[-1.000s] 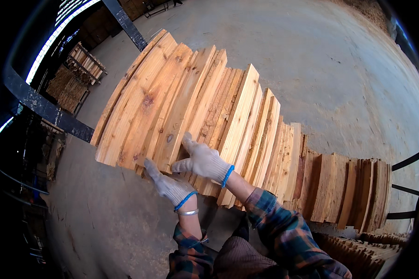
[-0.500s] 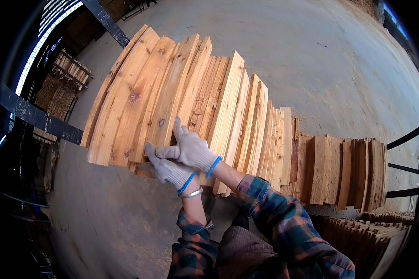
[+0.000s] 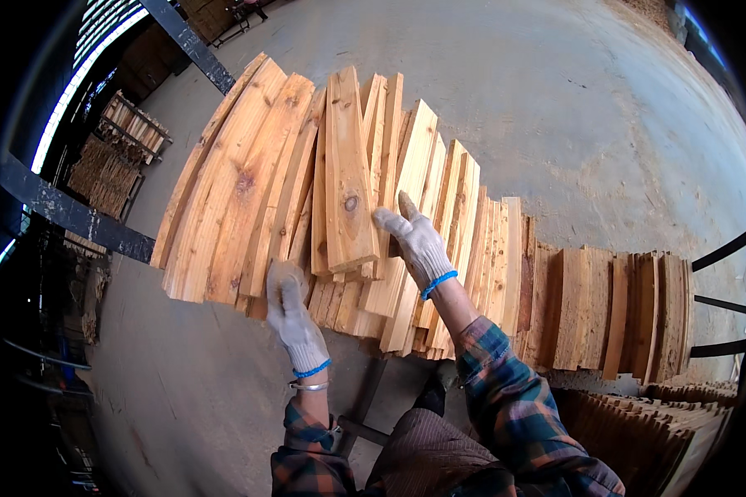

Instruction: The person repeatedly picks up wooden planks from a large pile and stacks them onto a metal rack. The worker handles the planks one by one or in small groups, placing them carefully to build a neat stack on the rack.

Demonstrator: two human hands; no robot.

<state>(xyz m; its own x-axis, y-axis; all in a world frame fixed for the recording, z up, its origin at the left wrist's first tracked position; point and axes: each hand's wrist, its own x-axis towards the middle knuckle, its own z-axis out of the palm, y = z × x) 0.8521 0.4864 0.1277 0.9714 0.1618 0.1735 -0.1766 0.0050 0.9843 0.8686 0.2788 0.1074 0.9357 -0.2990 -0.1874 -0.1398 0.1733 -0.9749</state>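
Wooden boards stand packed side by side in a long row. One board with a dark knot [image 3: 350,186] lies tilted on top of the others, its near end facing me. Beside that board's right edge is my right hand [image 3: 423,253], in a white knit glove with a blue cuff, thumb and forefinger apart; whether the thumb touches the edge I cannot tell. My left hand [image 3: 294,323], gloved the same way, is at the near ends of the boards left of the knotted one. Its fingers are stretched upward and slightly blurred, with nothing seen in them.
The row of boards [image 3: 572,306] curves away right toward black metal bars [image 3: 725,305]. Another stack of wood [image 3: 638,431] stands at lower right. Dark metal posts [image 3: 83,211] cross at left, with more wood stacks [image 3: 104,174] beyond. Grey concrete floor [image 3: 547,108] surrounds the row.
My hands have moved apart, the right one to the right and the left one slightly down. The knotted board has swung rightward and now lies at an angle over its neighbours.
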